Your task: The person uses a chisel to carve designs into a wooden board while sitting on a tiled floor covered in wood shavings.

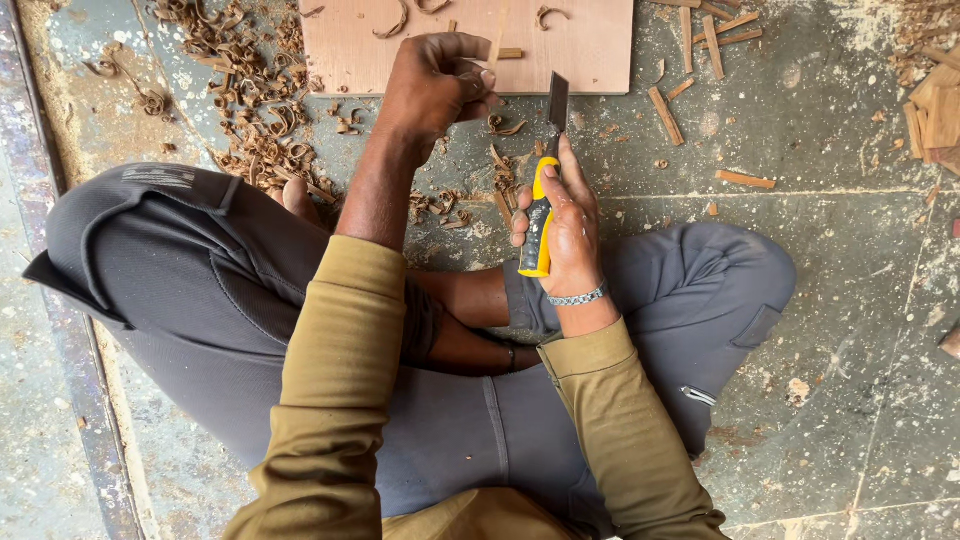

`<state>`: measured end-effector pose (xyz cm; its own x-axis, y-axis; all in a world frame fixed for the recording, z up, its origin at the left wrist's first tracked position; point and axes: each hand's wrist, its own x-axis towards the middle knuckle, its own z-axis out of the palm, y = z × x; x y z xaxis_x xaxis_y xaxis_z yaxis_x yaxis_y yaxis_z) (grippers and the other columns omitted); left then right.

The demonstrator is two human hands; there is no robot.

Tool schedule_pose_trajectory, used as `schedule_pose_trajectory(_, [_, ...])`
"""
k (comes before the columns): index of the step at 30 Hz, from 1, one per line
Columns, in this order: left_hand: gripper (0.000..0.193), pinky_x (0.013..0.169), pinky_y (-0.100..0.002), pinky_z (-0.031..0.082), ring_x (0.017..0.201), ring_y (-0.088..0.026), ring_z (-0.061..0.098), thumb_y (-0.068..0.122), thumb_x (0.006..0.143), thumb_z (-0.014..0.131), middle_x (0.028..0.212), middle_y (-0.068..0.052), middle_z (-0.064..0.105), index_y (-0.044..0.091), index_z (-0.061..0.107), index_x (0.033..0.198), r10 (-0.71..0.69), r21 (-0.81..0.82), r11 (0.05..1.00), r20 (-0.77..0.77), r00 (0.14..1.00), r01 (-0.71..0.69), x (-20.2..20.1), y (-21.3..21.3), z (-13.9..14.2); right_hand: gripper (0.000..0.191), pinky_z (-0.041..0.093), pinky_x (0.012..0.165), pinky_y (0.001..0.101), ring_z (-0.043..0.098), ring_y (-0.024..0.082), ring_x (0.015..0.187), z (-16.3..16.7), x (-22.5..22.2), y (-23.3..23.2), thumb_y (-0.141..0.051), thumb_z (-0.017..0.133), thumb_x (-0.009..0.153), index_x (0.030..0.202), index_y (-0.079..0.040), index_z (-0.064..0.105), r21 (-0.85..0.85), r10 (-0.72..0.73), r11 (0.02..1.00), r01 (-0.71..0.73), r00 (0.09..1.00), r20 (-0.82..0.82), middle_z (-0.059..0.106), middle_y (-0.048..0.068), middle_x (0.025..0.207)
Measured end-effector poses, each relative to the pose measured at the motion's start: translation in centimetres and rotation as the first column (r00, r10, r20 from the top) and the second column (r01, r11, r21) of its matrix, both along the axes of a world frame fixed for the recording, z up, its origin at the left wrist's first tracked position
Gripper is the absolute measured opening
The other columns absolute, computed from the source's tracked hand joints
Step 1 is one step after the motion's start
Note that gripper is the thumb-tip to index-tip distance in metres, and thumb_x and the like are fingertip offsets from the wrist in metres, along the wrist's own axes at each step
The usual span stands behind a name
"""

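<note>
The person sits cross-legged, both forearms reaching forward over the knees. The left arm is stretched out nearly straight, its olive sleeve pushed up to the elbow; the left hand [432, 85] is curled into a loose fist, knuckles up, fingertips pinched together on something small, perhaps a wood sliver, too hidden to tell. The right hand [565, 225] lies nearer the body than the left hand and to its right, wrist bent slightly, a metal bracelet on it. Its fingers wrap a yellow-handled chisel [540, 205], thumb along the handle, blade pointing away from the body.
</note>
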<state>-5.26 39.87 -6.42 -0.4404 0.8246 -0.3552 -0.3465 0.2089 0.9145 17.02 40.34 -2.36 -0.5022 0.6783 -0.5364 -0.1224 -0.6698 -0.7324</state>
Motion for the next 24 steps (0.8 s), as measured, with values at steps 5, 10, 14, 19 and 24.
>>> schedule_pose_trajectory(5, [0.025,0.053,-0.024,0.062,0.062,-0.013,0.074,-0.008,0.086,0.071,0.081,-0.012,0.076,-0.003,0.068,0.11,0.137,-0.137,0.978,-0.147,0.98,-0.157,-0.6,0.4,-2.1,0.063,0.052,0.046,0.0288,0.059,0.015,0.056,0.3,-0.1,-0.1,-0.026,0.057,0.104,0.163,-0.021,0.034,-0.014,0.019,1.0,-0.019,1.0,0.014,0.058,0.007,0.082])
schedule_pose_trajectory(10, [0.011,0.048,-0.025,0.06,0.06,-0.011,0.076,0.001,0.089,0.074,0.078,-0.01,0.078,-0.001,0.067,0.097,0.253,-0.105,0.949,-0.306,0.918,-0.297,-0.4,1.6,-3.5,0.062,0.051,0.046,0.0286,0.058,0.015,0.056,0.8,-0.3,-0.1,-0.025,0.057,0.104,0.163,-0.018,0.036,-0.015,0.03,0.999,-0.03,0.999,0.023,0.058,0.007,0.082])
schedule_pose_trajectory(14, [0.009,0.05,-0.025,0.059,0.059,-0.009,0.073,0.006,0.089,0.078,0.074,-0.008,0.078,0.002,0.07,0.088,0.301,-0.075,0.932,-0.387,0.871,-0.355,0.6,2.3,-4.7,0.064,0.052,0.047,0.0289,0.059,0.015,0.057,1.0,-0.5,-0.2,-0.025,0.057,0.104,0.163,-0.021,0.033,-0.009,0.043,0.999,-0.043,0.998,0.038,0.057,0.007,0.082])
schedule_pose_trajectory(19, [0.025,0.055,-0.03,0.057,0.064,-0.012,0.07,0.02,0.076,0.091,0.078,-0.003,0.074,0.006,0.073,0.088,0.258,-0.017,0.912,-0.754,0.604,-0.41,1.1,2.3,-6.2,0.066,0.052,0.048,0.0284,0.058,0.013,0.057,1.0,-0.6,0.0,-0.024,0.056,0.103,0.164,-0.022,0.031,-0.029,0.07,0.997,-0.068,0.994,0.083,0.058,0.007,0.082])
schedule_pose_trajectory(24, [0.05,0.073,-0.04,0.057,0.094,-0.026,0.064,0.034,0.071,0.094,0.103,-0.008,0.065,0.008,0.069,0.106,0.18,0.054,0.922,-0.937,0.3,-0.383,1.2,1.2,-6.7,0.066,0.052,0.047,0.0281,0.058,0.013,0.056,0.6,-1.2,0.6,-0.024,0.054,0.104,0.165,-0.023,0.028,0.001,0.089,0.996,-0.09,0.99,0.11,0.059,0.006,0.081])
